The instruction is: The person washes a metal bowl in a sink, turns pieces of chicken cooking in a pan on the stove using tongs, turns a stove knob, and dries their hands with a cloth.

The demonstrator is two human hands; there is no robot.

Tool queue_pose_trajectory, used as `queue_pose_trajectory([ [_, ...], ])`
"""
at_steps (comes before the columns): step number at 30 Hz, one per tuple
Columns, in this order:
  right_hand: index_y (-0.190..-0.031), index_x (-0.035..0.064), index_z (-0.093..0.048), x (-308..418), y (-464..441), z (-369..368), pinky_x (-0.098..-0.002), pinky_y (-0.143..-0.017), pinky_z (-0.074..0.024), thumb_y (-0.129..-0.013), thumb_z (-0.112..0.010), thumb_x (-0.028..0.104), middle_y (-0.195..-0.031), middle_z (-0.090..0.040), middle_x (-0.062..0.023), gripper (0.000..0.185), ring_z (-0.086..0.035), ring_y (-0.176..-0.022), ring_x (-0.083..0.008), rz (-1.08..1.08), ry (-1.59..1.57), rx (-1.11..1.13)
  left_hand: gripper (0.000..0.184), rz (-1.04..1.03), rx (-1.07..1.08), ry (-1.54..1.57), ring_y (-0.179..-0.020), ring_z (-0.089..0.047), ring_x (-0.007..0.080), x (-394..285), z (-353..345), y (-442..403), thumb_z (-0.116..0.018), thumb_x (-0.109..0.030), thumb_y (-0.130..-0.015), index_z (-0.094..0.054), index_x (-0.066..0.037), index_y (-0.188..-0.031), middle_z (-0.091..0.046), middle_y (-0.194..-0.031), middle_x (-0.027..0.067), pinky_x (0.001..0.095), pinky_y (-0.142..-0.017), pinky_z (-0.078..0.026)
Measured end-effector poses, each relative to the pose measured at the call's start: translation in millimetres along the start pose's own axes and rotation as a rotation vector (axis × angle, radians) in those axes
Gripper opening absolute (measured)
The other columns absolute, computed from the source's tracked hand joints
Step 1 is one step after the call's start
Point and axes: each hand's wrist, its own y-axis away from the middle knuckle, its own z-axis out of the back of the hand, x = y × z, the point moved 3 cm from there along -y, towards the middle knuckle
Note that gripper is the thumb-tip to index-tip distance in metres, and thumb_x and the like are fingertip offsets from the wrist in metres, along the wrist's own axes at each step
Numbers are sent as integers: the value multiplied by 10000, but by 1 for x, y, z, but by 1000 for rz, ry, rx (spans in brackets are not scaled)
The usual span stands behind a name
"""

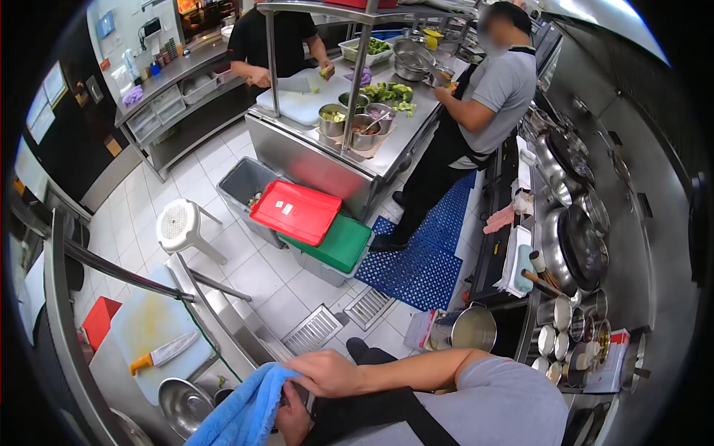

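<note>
My right hand grips the top edge of a blue towel at the bottom of the head view. Just below it, my left hand is closed against the same towel, its fingers partly hidden by the cloth. A small dark patch shows between my hands; I cannot make out what it is. Left of the towel, a metal bowl stands on the steel counter. A knife with a yellow handle lies on a stained white cutting board beyond the bowl.
Ahead, a co-worker stands by a steel prep table; another person cuts vegetables there. On the floor are a white stool, a grey bin, a red lid, floor grates and a blue mat. Pans line the right side.
</note>
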Motion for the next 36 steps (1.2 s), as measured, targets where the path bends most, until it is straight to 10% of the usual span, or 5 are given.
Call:
queue_pose_trajectory([
  [10, -1156, -7, -582, 3, -34, 7, -386, -688, -493, -804, -590, 19, -846, -590, -149, 353, -599, -775, -335, 168, -198, 166, 254, -115, 467, -239, -995, -577, 208, -23, 22, -26, -470, -168, -997, -572, 6, -1152, -623, -1056, 126, 332, -854, -456],
  [21, -958, 21, -585, 19, -20, -4, -385, -689, -480, -898, -570, 212, -831, -579, -164, 201, -609, -762, -339, 212, -154, 382, 251, 247, 165, 35, -835, -564, 176, -11, 28, 38, -505, -183, -981, -586, -2, -1135, -610, -925, 79, 322, -731, -448],
  [23, -952, 25, -600, 7, -15, -7, -378, -658, -473, -907, -563, 252, -782, -572, -151, 235, -603, -705, -298, 175, -147, 382, 173, -413, -47, -522, -690, -597, 293, -43, 31, 42, -595, -177, -911, -632, -33, -999, -629, -773, 128, 411, -649, -458],
  [26, -873, 20, -630, -44, -11, -21, -316, -573, -441, -912, -593, 229, -672, -561, -49, 216, -543, -628, -139, -404, -157, 480, 299, -9, 100, -449, -725, -622, 287, -31, 45, 57, -678, -199, -849, -612, -46, -1097, -641, -823, 132, 389, -664, -492],
  [36, -986, -23, -637, -47, -22, -75, -242, -664, -422, -969, -554, 223, -815, -604, 1, 260, -504, -751, -72, -252, -476, 155, 262, 104, -225, -310, -675, -555, 126, -38, 164, 130, -718, -117, -804, -653, -71, -1055, -560, -765, 23, 259, -616, -465],
])
